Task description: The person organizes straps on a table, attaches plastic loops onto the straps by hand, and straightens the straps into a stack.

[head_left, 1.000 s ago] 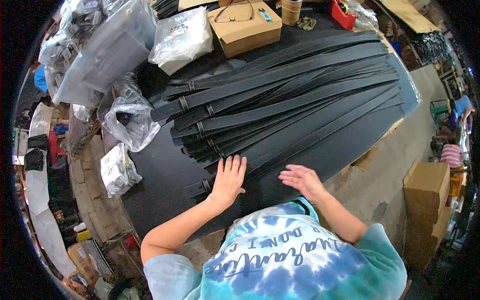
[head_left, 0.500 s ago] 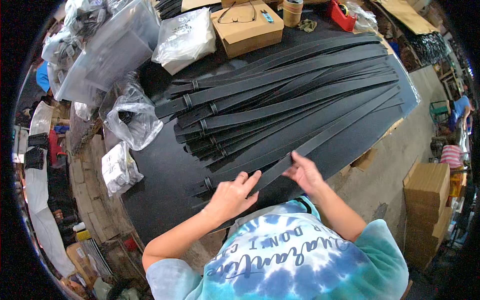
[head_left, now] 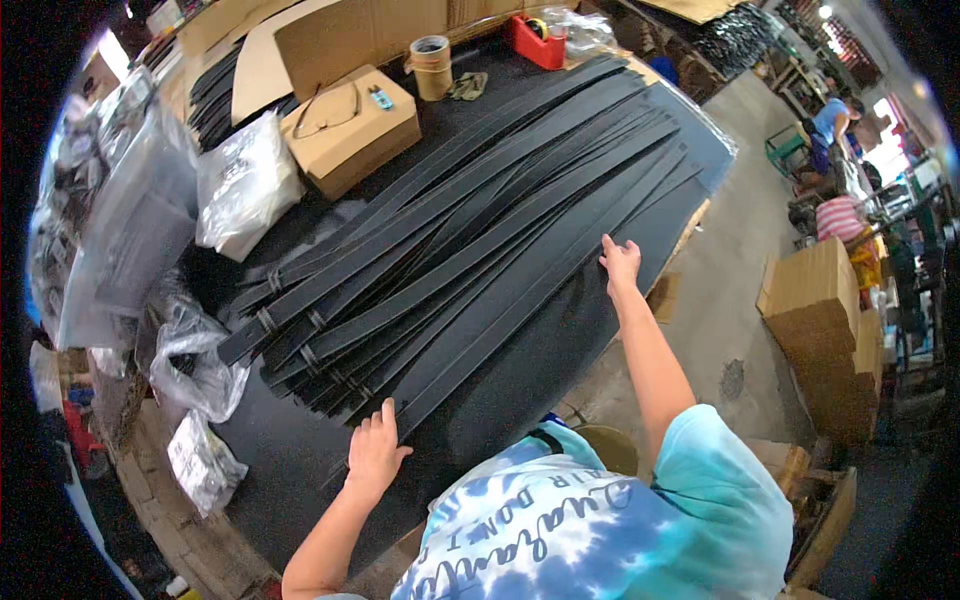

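A fan of long black leather belt straps (head_left: pixel 470 210) is laid across a dark worktable (head_left: pixel 520 370), the strap ends with loops gathered at the near left and the far ends spread toward the table's far right corner. The nearest strap (head_left: pixel 510 320) lies at the fan's near edge. The left hand (head_left: pixel 375 452) is pressed flat on this strap's near end, fingers together and extended. The right hand (head_left: pixel 620 260) is stretched far out, fingers spread lightly, resting on the same strap farther along, near the table's right edge. Beyond the fan, a cardboard box (head_left: pixel 350 130) with spectacles on top, a tape roll (head_left: pixel 432 62) and a red tape dispenser (head_left: pixel 535 42) are seen. Clear plastic bags (head_left: pixel 190 360) are piled at the left.
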Demonstrator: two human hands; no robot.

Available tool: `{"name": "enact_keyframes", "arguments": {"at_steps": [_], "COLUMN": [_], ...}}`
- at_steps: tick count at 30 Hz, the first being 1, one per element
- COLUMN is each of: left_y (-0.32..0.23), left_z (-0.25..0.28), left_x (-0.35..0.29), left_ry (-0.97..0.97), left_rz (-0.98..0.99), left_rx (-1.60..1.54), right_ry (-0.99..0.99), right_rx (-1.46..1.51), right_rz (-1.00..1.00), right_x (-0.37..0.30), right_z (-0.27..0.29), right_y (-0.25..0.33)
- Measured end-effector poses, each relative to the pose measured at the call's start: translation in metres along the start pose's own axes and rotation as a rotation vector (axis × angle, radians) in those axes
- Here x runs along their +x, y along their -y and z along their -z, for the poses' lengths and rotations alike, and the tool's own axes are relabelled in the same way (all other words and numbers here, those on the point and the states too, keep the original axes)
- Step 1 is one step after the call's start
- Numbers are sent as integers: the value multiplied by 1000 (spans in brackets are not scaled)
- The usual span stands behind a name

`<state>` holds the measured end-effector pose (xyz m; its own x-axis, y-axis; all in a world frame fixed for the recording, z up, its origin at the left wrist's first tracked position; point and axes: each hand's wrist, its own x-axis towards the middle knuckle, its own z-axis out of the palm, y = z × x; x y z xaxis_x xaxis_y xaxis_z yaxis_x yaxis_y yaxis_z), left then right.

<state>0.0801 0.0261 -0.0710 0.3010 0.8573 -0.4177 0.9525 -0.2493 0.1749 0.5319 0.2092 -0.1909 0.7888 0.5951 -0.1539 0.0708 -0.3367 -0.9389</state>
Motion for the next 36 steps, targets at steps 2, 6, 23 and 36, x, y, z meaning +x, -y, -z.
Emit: {"name": "enact_keyframes", "arguments": {"at_steps": [2,6,23,36], "left_y": [4,5,-2,48], "left_z": [-13,-11,6,11], "left_x": [1,9,25,-73], "left_ry": [-20,-12,-233,-1074], "left_rz": [-24,-17,109,5], "left_rx": [41,78,-64,-271], "right_ry": [89,69,372,170], "right_rx": [150,105,171,-478], "right_rz": [-119,-201,-44,596], "right_x": [11,27,131,-13], "right_z": [2,-4,-26,-55], "right_y": [17,35,-1,-8]}}
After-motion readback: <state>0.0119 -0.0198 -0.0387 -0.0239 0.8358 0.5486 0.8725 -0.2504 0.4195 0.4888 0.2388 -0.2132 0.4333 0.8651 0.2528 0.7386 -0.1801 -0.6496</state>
